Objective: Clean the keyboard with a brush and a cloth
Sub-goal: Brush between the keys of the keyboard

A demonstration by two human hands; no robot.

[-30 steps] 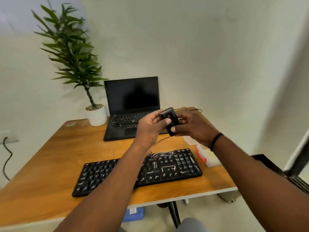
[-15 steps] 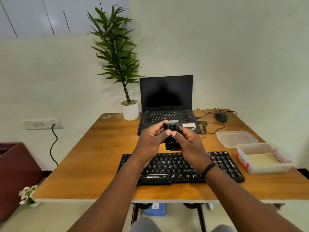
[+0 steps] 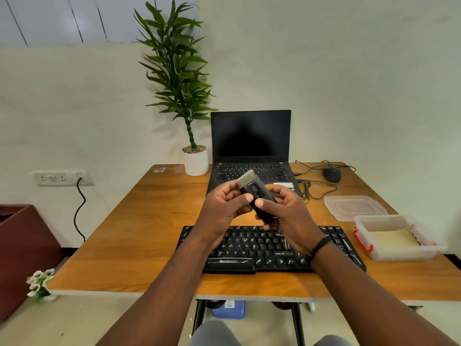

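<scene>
The brush (image 3: 258, 196), seemingly light and rigid with soft bristles, is pinched at its dark body by left hand (image 3: 224, 204) and right hand (image 3: 287, 211); it is best gripped there, above the keyboard (image 3: 272, 248).

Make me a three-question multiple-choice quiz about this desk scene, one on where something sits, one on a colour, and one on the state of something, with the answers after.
1. Where does the mouse lie?
A. Right of the laptop
B. On the keyboard
C. Beside the plant pot

2. What colour are the clips on the open plastic container?
A. Blue
B. Red
C. Green

3. What is the state of the brush?
A. Lying on the table
B. Inside the container
C. Held in both hands above the keyboard

Answers:
1. A, it lies at the table's far right, past the laptop.
2. B, a red clip shows on its left side.
3. C, the left hand and right hand both grip it.
</scene>
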